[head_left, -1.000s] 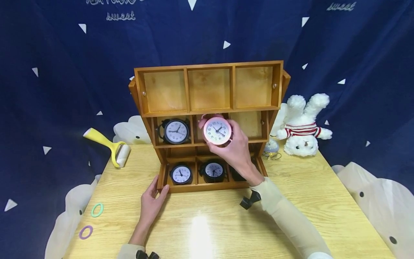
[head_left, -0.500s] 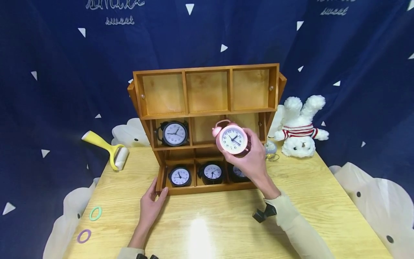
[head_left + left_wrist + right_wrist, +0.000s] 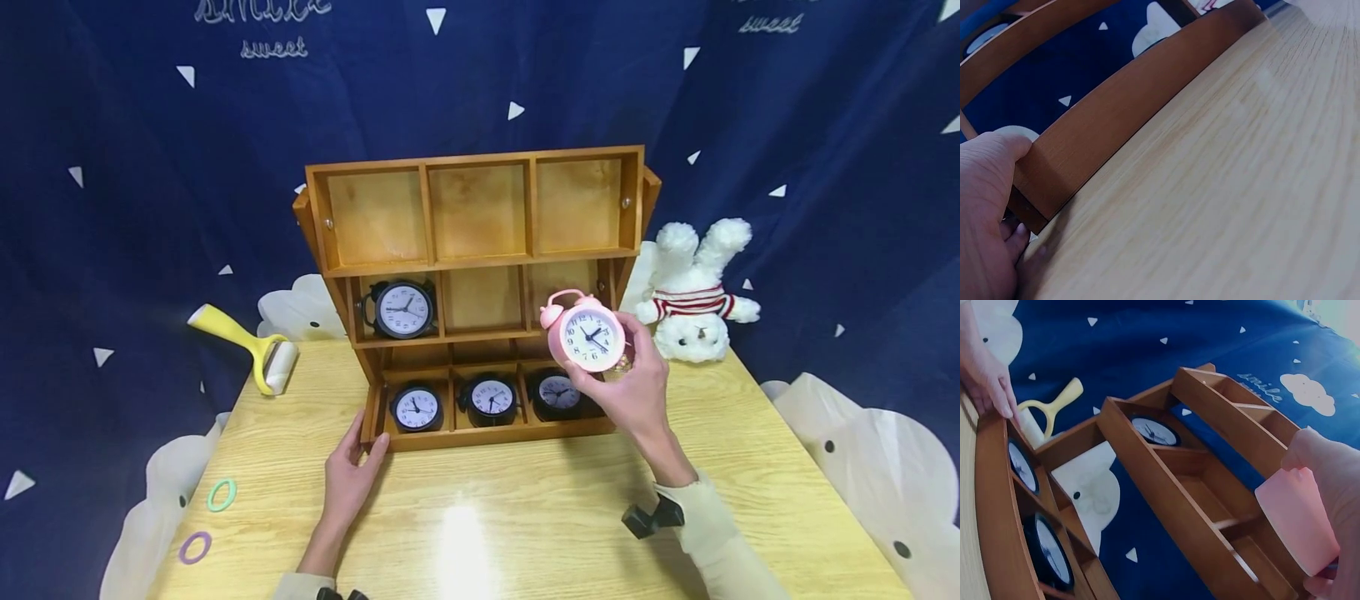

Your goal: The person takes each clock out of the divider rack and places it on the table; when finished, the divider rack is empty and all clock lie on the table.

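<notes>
In the head view my right hand (image 3: 628,379) holds a pink twin-bell alarm clock (image 3: 591,336) by its sides, dial facing me, in front of the right part of a tiered wooden rack (image 3: 493,435). My left hand (image 3: 354,467) grips the rack's lower left corner, thumb on the front board (image 3: 1147,87) in the left wrist view. A black alarm clock (image 3: 403,309) sits in the middle tier's left compartment. The bottom tier holds three more: a left clock (image 3: 417,409), a middle clock (image 3: 491,400) and a right clock (image 3: 557,392).
A yellow-handled lint roller (image 3: 232,327) lies left of the rack. Green (image 3: 222,495) and purple rings (image 3: 195,547) are at the table's left edge. A white plush rabbit (image 3: 693,321) lies upside down at the right, by a dark blue curtain (image 3: 480,75).
My right hand has carried the pink alarm clock rightward and slightly down, away from the middle compartment. The bottom right clock has come into view. My left hand stays at the rack's corner.
</notes>
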The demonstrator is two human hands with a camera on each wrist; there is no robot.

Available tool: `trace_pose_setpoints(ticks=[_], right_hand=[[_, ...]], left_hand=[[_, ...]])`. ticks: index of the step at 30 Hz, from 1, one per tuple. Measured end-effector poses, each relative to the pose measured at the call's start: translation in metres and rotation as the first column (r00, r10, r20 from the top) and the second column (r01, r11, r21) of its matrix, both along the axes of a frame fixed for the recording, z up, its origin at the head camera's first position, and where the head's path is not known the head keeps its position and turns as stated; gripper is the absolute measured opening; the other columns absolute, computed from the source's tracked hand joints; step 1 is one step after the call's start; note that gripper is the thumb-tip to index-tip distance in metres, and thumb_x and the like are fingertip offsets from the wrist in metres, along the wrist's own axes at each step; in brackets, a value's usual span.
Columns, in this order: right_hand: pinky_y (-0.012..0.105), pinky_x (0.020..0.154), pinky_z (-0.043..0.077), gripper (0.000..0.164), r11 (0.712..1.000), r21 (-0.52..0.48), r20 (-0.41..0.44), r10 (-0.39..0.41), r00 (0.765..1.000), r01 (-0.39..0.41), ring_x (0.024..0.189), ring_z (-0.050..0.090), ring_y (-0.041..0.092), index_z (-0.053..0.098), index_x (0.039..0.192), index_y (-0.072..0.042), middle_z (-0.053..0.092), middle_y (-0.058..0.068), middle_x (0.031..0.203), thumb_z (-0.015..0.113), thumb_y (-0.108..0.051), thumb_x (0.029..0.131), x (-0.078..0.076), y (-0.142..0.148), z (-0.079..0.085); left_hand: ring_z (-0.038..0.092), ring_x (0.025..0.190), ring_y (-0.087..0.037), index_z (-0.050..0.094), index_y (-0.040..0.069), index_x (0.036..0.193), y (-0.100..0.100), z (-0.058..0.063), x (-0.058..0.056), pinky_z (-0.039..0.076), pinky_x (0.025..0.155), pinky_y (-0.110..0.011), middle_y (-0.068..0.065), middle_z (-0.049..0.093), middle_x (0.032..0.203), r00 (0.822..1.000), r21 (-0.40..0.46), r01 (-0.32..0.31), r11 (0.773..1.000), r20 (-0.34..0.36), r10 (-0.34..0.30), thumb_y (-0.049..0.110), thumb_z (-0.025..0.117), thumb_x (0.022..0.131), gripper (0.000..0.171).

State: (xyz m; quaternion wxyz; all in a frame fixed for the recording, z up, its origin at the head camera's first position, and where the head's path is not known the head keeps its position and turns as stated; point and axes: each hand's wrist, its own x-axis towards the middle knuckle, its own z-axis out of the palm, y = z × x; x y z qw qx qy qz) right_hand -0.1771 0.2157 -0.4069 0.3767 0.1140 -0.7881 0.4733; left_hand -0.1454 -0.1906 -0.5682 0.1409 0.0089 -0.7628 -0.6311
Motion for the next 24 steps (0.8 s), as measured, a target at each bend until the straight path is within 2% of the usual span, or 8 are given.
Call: trace_pose_setpoints(ticks=[3, 4, 10, 13, 17, 21, 24], right_hand=[[0.009, 0.077, 0.048, 0.088, 1.000, -0.010, 0.010, -0.018, 1.000, 0.018, 0.099, 0.061, 0.011, 0.060, 0.136, 0.003, 0.070, 0.016, 0.119, 0.099, -0.009, 0.058, 0.003, 0.009, -0.003], [0.010, 0.077, 0.047, 0.089, 1.000, -0.018, 0.013, -0.019, 1.000, 0.019, 0.100, 0.060, 0.012, 0.059, 0.136, 0.004, 0.070, 0.018, 0.119, 0.098, -0.008, 0.057, 0.004, 0.013, -0.005], [0.009, 0.081, 0.045, 0.090, 0.996, -0.052, 0.073, -0.063, 0.995, 0.067, 0.103, 0.058, 0.007, 0.058, 0.138, 0.005, 0.068, 0.023, 0.123, 0.096, -0.004, 0.057, 0.011, 0.034, -0.016], [0.006, 0.082, 0.044, 0.087, 0.993, -0.049, 0.080, -0.100, 0.992, 0.105, 0.103, 0.057, 0.002, 0.057, 0.137, 0.008, 0.067, 0.024, 0.121, 0.093, 0.001, 0.058, 0.016, 0.047, -0.022], [0.006, 0.082, 0.045, 0.084, 0.989, -0.068, 0.082, -0.127, 0.989, 0.133, 0.103, 0.057, 0.003, 0.056, 0.135, 0.013, 0.066, 0.029, 0.120, 0.090, 0.007, 0.058, 0.019, 0.067, -0.032], [0.005, 0.084, 0.047, 0.083, 0.980, -0.090, 0.128, -0.166, 0.978, 0.178, 0.104, 0.057, 0.002, 0.056, 0.137, 0.009, 0.067, 0.021, 0.121, 0.090, 0.006, 0.061, 0.023, 0.086, -0.040], [0.004, 0.084, 0.046, 0.081, 0.966, -0.092, 0.182, -0.222, 0.958, 0.241, 0.104, 0.056, -0.001, 0.058, 0.138, 0.005, 0.066, 0.011, 0.120, 0.090, 0.004, 0.063, 0.027, 0.100, -0.048]], left_hand=[[0.051, 0.139, -0.035, 0.043, -0.001, 0.156, -0.001, -0.002, 0.000, 0.041, 0.109, -0.014, -0.024, 0.048, 0.155, 1.000, -0.003, -0.002, 1.000, 0.004, 0.002, 0.013, 0.074, 0.099, 0.067], [0.052, 0.139, -0.033, 0.044, 0.000, 0.157, -0.002, -0.007, -0.002, 0.041, 0.108, -0.013, -0.023, 0.048, 0.155, 1.000, -0.004, -0.004, 1.000, 0.004, 0.004, 0.014, 0.075, 0.099, 0.067], [0.049, 0.141, -0.035, 0.044, 0.000, 0.157, -0.002, -0.007, -0.001, 0.040, 0.110, -0.015, -0.023, 0.047, 0.156, 1.000, -0.020, -0.013, 1.000, 0.009, 0.013, 0.017, 0.074, 0.100, 0.066], [0.049, 0.142, -0.035, 0.044, 0.000, 0.157, -0.002, -0.007, 0.000, 0.040, 0.111, -0.017, -0.024, 0.047, 0.156, 1.000, -0.014, -0.013, 1.000, 0.008, 0.013, 0.017, 0.074, 0.100, 0.066], [0.049, 0.142, -0.035, 0.044, 0.000, 0.157, -0.003, -0.007, -0.001, 0.040, 0.110, -0.016, -0.024, 0.047, 0.156, 1.000, -0.007, -0.008, 1.000, 0.006, 0.008, 0.017, 0.074, 0.100, 0.067], [0.049, 0.142, -0.037, 0.042, -0.001, 0.157, -0.002, -0.007, -0.002, 0.040, 0.110, -0.014, -0.025, 0.046, 0.156, 1.000, -0.005, 0.002, 1.000, -0.002, -0.002, 0.017, 0.073, 0.100, 0.067], [0.048, 0.142, -0.038, 0.042, -0.002, 0.157, -0.001, -0.008, 0.000, 0.040, 0.109, -0.012, -0.026, 0.046, 0.156, 1.000, -0.013, 0.001, 1.000, 0.007, 0.000, 0.015, 0.073, 0.100, 0.067]])
